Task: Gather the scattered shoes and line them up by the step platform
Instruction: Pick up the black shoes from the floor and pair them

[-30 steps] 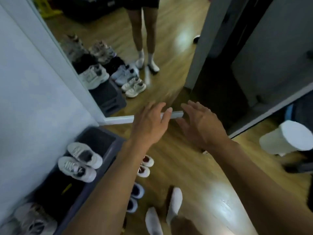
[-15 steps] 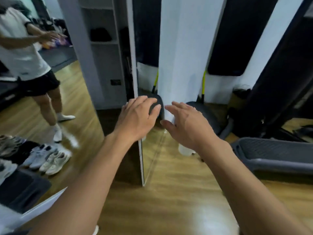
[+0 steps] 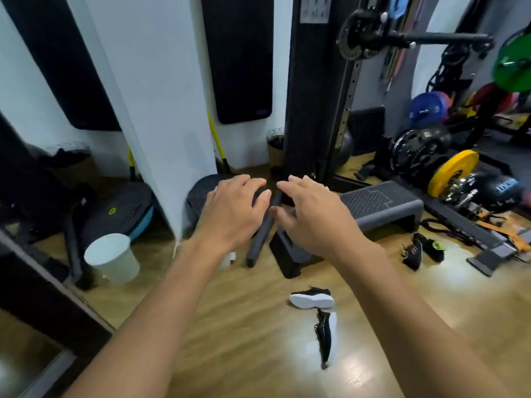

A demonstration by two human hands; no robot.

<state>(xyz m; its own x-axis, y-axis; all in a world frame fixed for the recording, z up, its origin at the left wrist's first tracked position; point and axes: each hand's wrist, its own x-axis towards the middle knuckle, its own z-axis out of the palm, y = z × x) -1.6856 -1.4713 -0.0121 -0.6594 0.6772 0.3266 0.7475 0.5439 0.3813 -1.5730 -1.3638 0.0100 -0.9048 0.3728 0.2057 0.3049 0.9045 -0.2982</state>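
— Left hand and right hand are both reaching forward at arm's length, palms down, fingers loosely spread and relaxed. They are hovering close together without touching, and neither is gripping anything

— What is sitting just past them?

— A dark grey padded bar is slanting down to the wooden floor between the two hands. Behind the right hand, the grey plastic step platform is stretching off to the right, with its near end resting on a black block riser

— And where are the shoes lying?

— One black knit sneaker with a white sole is lying on its side on the floor in front of the riser, showing its sole. A second black sneaker with a white sole is lying nearer the camera, close to the first but apart from it. A pair of black shoes with neon-green trim is sitting side by side near the platform's right end

— Anything over on the left?

— A white cylindrical bin is standing on the floor, left of the white pillar
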